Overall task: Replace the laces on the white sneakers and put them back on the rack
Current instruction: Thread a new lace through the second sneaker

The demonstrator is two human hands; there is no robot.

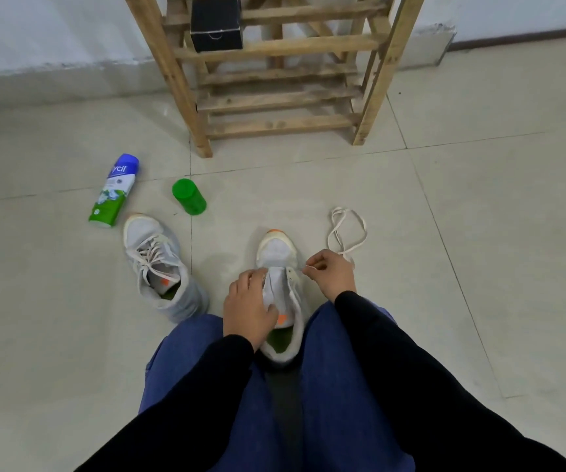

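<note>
An unlaced white sneaker (276, 250) with an orange toe tip stands on the floor between my knees, toe pointing away. My left hand (249, 304) grips its tongue and left side. My right hand (331, 272) pinches the end of a cream lace (346, 229) beside the right eyelets; the rest of the lace loops on the tiles to the right. A second white sneaker (157, 264), laced, sits to the left. The wooden rack (275, 73) stands ahead.
A blue and green spray can (115, 190) lies on the floor at left, with its green cap (189, 196) nearby. A black box (216, 23) rests on a rack shelf. A white wall runs behind the rack. My legs in blue trousers fill the foreground.
</note>
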